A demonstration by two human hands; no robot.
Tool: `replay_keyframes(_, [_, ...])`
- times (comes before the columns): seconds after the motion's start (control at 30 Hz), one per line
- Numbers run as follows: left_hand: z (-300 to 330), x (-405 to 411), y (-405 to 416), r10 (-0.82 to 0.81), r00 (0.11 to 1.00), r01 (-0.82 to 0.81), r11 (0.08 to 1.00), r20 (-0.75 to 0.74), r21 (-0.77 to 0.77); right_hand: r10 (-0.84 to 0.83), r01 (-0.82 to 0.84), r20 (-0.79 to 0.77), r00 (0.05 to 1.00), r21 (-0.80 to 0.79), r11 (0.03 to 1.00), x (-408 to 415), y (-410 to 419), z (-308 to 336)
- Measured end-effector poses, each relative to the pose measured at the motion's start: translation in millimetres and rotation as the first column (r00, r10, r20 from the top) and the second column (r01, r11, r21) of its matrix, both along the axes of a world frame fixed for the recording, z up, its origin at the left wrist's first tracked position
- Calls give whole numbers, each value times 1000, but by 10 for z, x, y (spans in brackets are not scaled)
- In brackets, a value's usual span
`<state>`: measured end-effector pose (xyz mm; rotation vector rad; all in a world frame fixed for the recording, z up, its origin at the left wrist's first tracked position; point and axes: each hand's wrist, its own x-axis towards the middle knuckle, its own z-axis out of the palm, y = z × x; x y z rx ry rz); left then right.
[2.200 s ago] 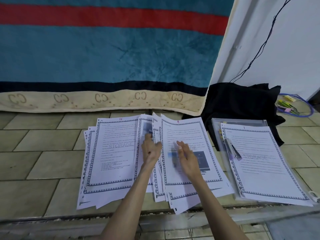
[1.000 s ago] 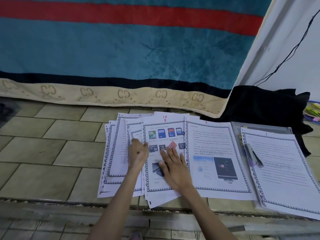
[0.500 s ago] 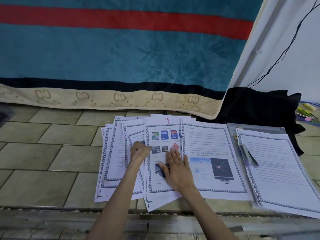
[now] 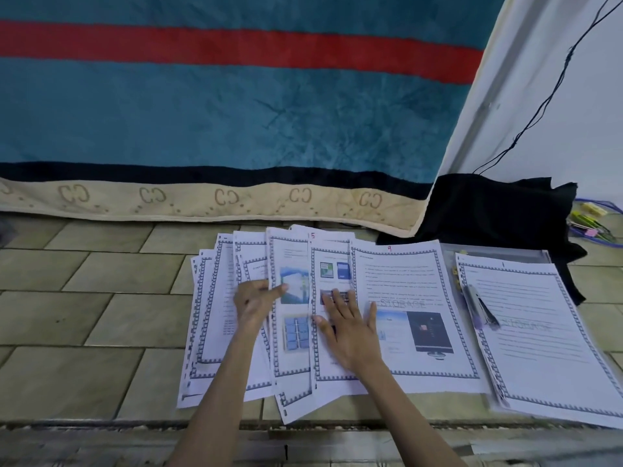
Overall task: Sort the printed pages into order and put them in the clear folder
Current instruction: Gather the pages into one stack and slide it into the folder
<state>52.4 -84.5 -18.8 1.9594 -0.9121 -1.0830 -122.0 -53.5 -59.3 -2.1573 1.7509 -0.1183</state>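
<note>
We note the pages [image 4: 290,311] fanned across the tiled floor [image 4: 67,315] at centre frame, overlapping like a spread hand of cards. At 3 o'clock from the fan lies the folder [image 4: 499,256], mostly covered by a second stack whose top sheet [image 4: 529,332] carries a handwritten "1"; a pen [image 4: 480,306] rests on that sheet's left edge.

Left hand [image 4: 253,301]: fingers curled, thumb extended, pinching the edge of a sheet with pictures. Right hand [image 4: 350,326]: fingers straight and spread, pressing flat on the neighbouring sheets.

Step in hand, as we judge it: the sorting, with the fan being searched for the next number. The filing has not begun for this fan. The next move calls for reading the red numerals at the top margins, drawing out the wanted sheet without dragging its neighbours, and carrying it toward 3 o'clock.

Legible writing: red "5" and "9" at the top edges of two sheets; a grey "STORAGE" watermark on the "9" sheet and on the "1" sheet. Body text is too small to read.

At 12 o'clock, a teal blanket [image 4: 219,112] with a beige hem bearing repeated "CC" marks. At 2 o'clock, a black cloth [image 4: 488,210].
</note>
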Motion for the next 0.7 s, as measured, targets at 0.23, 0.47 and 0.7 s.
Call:
replay_keyframes(0.23, [38,-20,49,-109,983,117,992,148,-44,-43,43,102,994,-6,999,51,-43,109])
replay_keyframes(0.47, [70,-231,88,-238,830,238,969,-505,-65,-92,65,658,747,64,996,137,-159,481])
replay_keyframes(0.7, [41,-414,251,-483,853,457,875,-199,-162,-232,184,720,654,147,972,84,-175,627])
